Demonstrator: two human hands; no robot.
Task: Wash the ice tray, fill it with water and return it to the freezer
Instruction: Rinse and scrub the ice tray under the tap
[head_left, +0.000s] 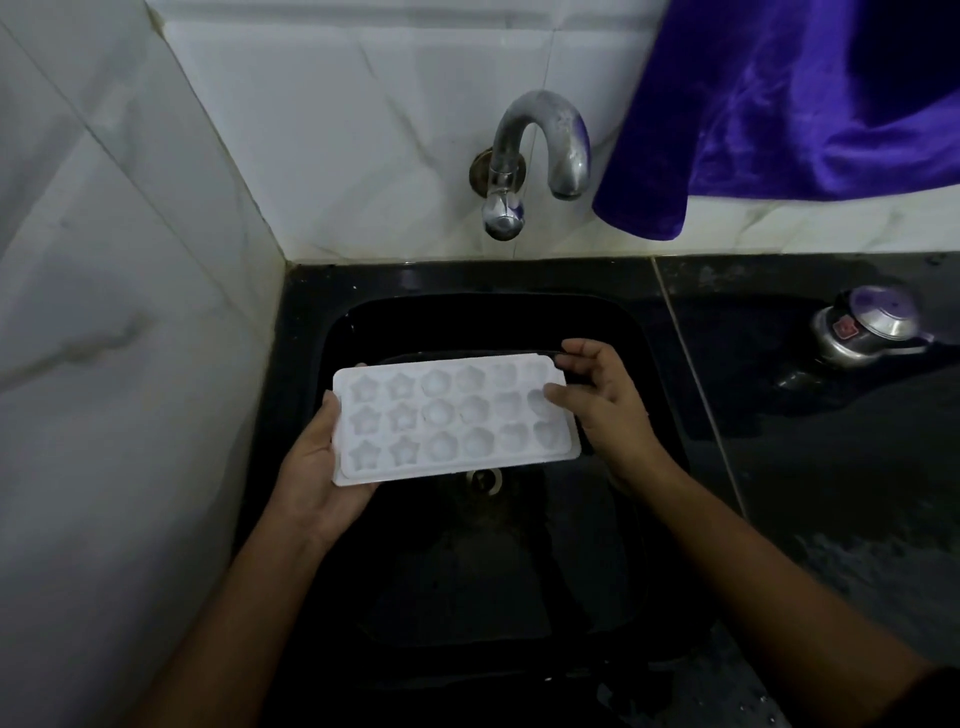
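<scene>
One white ice tray (452, 421) is held above the black sink (311, 332), cavities up, long axis running left to right. It has eighteen moulds in three rows of six. The left hand (317, 467) grips its left end and the right hand (613, 415) its right end.

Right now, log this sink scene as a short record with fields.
tray: white ice tray, cavities up, held above the black sink
left hand: grips the tray's left end, fingers underneath
right hand: pinches the right end, thumb on top
tap: no water seen flowing
counter: metal pot at the right
wall: purple cloth hanging
</scene>
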